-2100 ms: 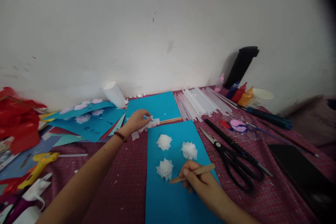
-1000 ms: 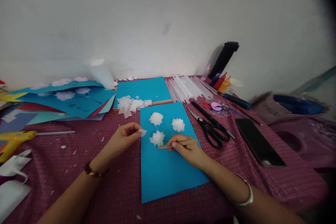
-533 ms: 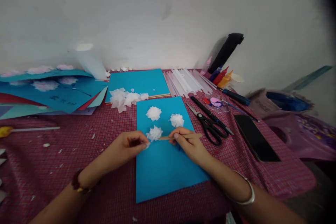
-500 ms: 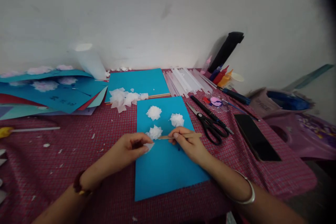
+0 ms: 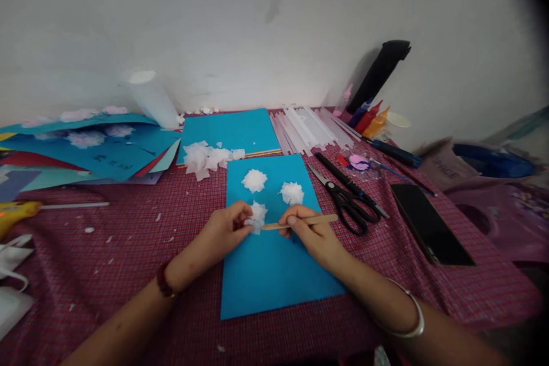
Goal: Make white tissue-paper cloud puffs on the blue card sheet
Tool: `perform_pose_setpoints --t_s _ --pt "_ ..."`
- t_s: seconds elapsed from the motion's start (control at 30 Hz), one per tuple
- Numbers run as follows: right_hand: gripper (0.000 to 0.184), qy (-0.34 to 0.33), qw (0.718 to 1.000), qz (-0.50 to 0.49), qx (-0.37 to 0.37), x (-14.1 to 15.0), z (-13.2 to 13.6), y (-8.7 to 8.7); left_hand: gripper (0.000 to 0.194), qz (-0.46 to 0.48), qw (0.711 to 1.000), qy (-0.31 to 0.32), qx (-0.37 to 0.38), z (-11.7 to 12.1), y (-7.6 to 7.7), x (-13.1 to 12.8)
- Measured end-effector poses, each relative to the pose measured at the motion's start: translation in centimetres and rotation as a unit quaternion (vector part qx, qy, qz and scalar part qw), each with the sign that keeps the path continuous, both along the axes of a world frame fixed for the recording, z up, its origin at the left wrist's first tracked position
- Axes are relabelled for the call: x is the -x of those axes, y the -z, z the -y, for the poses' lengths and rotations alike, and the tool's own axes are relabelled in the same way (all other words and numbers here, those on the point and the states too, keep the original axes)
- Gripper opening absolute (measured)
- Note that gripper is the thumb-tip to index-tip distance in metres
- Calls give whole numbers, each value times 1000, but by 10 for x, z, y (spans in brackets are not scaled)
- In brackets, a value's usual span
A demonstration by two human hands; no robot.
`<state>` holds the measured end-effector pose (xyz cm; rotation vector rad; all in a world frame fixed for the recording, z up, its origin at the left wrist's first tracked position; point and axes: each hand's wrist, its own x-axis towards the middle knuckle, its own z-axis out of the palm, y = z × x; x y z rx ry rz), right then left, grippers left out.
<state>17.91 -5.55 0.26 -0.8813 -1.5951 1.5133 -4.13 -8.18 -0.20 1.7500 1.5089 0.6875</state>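
A blue sheet of card (image 5: 278,274) lies in front of me with three ruffled white paper flowers on it. The upper left flower (image 5: 254,180) and the right flower (image 5: 292,193) stand apart from my fingers. My left hand (image 5: 225,231) pinches a small white tissue paper piece (image 5: 256,229) against the lower left flower (image 5: 259,210), partly hiding it. A flat wooden stick (image 5: 315,220) is gripped in my right hand (image 5: 311,237), its left tip touching or very near that paper piece.
Scissors (image 5: 349,203) and a black-handled tool (image 5: 338,174) lie right of the card, near a phone (image 5: 429,223). Behind are loose tissue pieces (image 5: 206,160), glue sticks (image 5: 306,128) and paint bottles (image 5: 369,117). A yellow glue gun (image 5: 19,214) sits left.
My left hand has moved right and up, bringing the tissue piece from beside the lower left flower onto it. The stick stays in my right hand. The view has shifted slightly.
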Motion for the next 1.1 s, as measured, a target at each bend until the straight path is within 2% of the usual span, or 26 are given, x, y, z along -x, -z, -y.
perform_pose_setpoints --t_s 0.1,0.33,0.5,0.73,1.0,1.1 --pt "19 -26 999 35 -18 2 2 3 13 5 1000 4 2 0 0 0" --pt "21 -33 993 87 -67 1 2 5 21 20 999 27 5 3 -4 5" --pt "22 -38 987 125 -96 1 3 5 23 20 1000 10 10 5 2 5" --pt "21 -50 978 134 -153 1 4 3 50 -8 1000 -3 -26 10 5 5" --pt "20 -42 979 135 -145 2 7 1 59 -8 1000 9 -13 11 0 4" --pt "20 -26 986 122 -109 2 5 2 55 14 1000 2 -14 9 -1 4"
